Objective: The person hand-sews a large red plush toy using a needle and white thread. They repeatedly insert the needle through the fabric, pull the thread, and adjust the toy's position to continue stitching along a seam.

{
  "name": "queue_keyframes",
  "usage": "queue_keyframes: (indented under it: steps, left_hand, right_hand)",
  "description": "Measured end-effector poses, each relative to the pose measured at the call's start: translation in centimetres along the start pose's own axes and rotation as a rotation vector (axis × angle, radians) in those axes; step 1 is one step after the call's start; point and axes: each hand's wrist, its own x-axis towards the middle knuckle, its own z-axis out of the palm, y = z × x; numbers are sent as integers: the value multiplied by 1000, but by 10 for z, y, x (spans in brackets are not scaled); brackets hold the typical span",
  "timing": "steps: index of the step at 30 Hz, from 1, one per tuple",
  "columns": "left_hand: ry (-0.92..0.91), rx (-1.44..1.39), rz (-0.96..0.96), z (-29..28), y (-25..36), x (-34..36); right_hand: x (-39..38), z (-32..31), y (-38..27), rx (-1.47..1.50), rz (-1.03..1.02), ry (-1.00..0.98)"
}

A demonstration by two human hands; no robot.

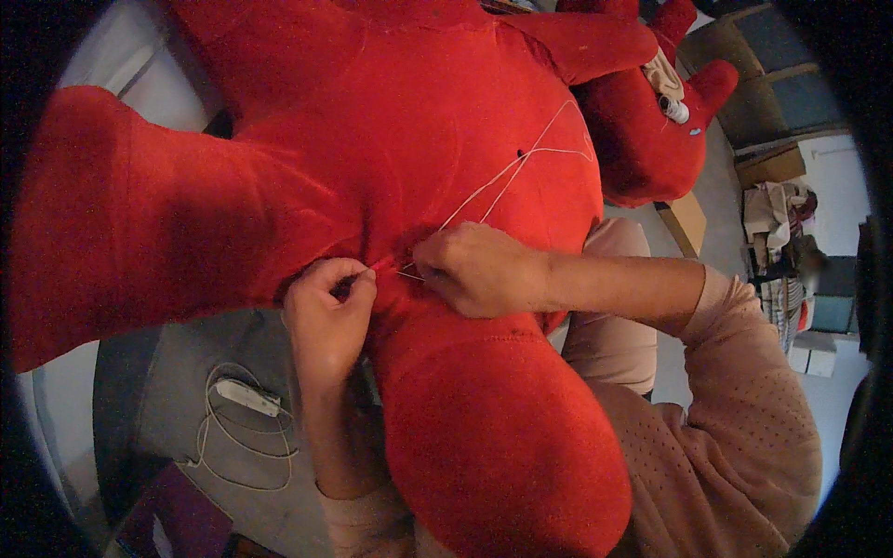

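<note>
A big red stuffed plush toy (409, 102) spreads across my lap and fills most of the view, its thick limbs pointing left and toward me. At a crease between the limbs, my left hand (330, 312) pinches the red fabric with thumb and forefinger. My right hand (484, 270) is closed just beside it, gripping white thread (481, 189). That thread runs up from the fingers in a long loop over the toy's belly. Whether a needle is in the right fingers is hidden. A small dark hole or spot (522, 153) shows on the belly.
A white spool (674, 110) and a beige cloth (662, 74) lie on a red plush part at the upper right. Below left, a white power strip (246, 398) with a coiled cord rests on the floor. A cardboard box (684, 223) and heaped clothes (777, 219) are at right.
</note>
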Motion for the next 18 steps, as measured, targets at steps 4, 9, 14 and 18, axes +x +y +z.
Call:
queue_keyframes:
  steps: [4, 9, 14, 18]
  left_hand:
    - [-39, -16, -5, 2, 3, 1]
    - [-29, -37, -36, -1, 3, 0]
    - [-64, -2, -25, 4, 1, 2]
    - [-52, 13, -17, 5, -2, 1]
  right_hand:
    - [-6, 11, 8, 97, -75, 141]
    - [-3, 17, 2, 128, -45, 176]
    - [-12, 23, 2, 212, 32, 189]
    - [-5, 24, 1, 214, 33, 197]
